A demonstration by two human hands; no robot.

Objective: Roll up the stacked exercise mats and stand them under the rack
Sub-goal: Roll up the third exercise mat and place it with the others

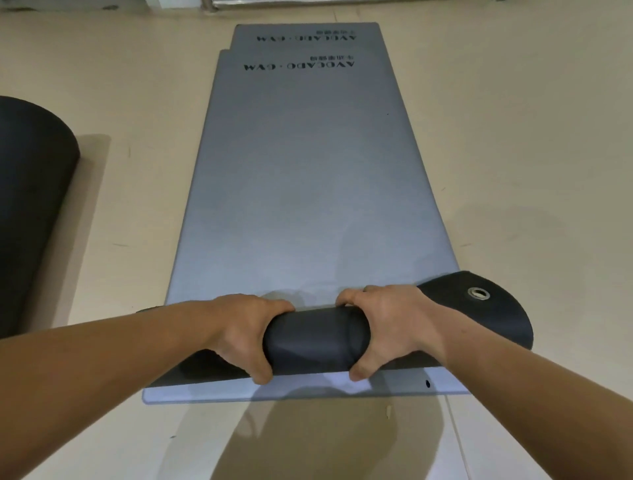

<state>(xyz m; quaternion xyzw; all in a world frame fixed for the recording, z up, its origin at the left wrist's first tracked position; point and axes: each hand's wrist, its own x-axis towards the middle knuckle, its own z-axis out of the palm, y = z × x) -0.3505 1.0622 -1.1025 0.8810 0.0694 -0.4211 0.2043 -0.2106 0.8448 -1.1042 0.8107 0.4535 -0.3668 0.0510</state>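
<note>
Both hands are clamped on the started roll point(315, 339) at the near end of the top grey mat point(301, 188), the left hand point(239, 329) curled round one side and the right hand point(394, 325) round the other, thumbs tucked underneath. That mat lies flat on a second grey mat point(308, 31) on the pale floor point(102, 85), its black underside turned up at the right corner, showing a metal eyelet point(478, 293). Well apart to the left lies a dark rolled mat point(30, 192).

The floor point(513, 154) was smooth and beige, with faint seam lines point(459, 442) and small dark scuffs point(120, 245). A shiny silver surface point(507, 4) bordered its far edge. Lighting was soft; shadows were diffuse.
</note>
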